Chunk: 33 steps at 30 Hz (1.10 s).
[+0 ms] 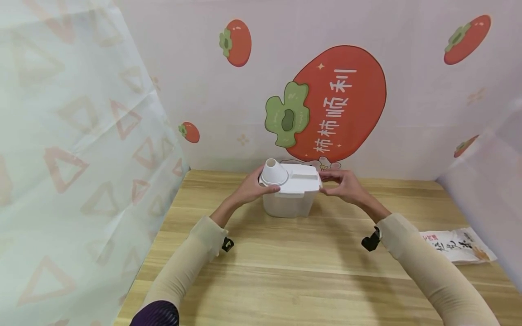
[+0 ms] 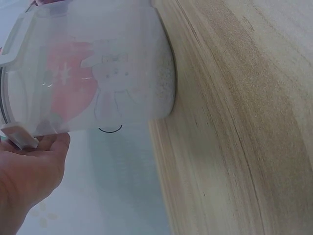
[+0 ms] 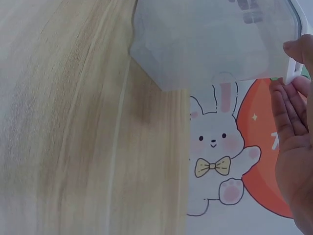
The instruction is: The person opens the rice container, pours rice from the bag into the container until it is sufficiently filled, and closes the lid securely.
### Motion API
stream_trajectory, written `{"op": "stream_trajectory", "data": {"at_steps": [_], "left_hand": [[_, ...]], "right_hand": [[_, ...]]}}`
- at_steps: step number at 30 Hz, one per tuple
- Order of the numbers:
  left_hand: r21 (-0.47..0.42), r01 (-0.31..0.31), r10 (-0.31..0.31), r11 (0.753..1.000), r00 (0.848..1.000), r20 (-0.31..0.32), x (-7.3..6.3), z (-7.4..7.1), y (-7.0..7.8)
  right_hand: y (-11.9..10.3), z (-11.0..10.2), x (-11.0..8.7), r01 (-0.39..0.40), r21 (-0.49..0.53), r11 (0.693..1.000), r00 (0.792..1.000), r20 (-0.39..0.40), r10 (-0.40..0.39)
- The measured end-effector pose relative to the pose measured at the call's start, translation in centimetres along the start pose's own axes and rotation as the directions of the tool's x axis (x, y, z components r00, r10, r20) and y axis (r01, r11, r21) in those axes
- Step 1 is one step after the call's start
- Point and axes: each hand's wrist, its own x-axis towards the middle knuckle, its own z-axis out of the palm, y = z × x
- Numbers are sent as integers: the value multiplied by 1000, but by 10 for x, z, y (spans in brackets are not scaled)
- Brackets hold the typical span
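A translucent plastic storage container [image 1: 285,207] with a white lid [image 1: 299,184] stands on the wooden table, near the back wall. On the lid's left part sits a white cone-shaped piece [image 1: 273,174] with an opening at its top. My left hand [image 1: 251,187] grips the left end at lid height, thumb along the front edge. At the opposite end, my right hand [image 1: 345,184] pinches the lid's rim between thumb and fingers. Through the container wall [image 2: 122,63] in the left wrist view, a pale grainy layer shows near the base.
To the right on the wooden table [image 1: 285,280] lies a white printed packet [image 1: 458,246], partly behind my right sleeve. A wall covering [image 1: 195,81] with persimmon pictures rises behind the container, and pale sheets flank the table on both sides.
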Motion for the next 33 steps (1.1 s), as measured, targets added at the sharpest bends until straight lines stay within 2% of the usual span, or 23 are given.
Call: {"op": "stream_trajectory", "data": {"at_steps": [5,11,20,26,33], "left_hand": [[-2,9,-9,1000,1000,-4,0,1,0],[-8,10,-10,1000,1000,1,0,1,2],[-18,-3,3,1000,1000,-2,-1,2,3],[-9,12,-12,1000,1000,-8,-2,2,2],[-9,9,-9,1000,1000,-7,-2,1,3]], "right_hand": [[-2,-6,1,-3,-65,998,1000,28,5],[-3,-13,0,16,-67,998,998,56,-12],[-9,-20,-1,29,-57,998,999,27,-27],[-12,-20,-2,46,-37,998,999,17,-45],[-11,-22,-1,14,-56,998,998,69,-10]]}}
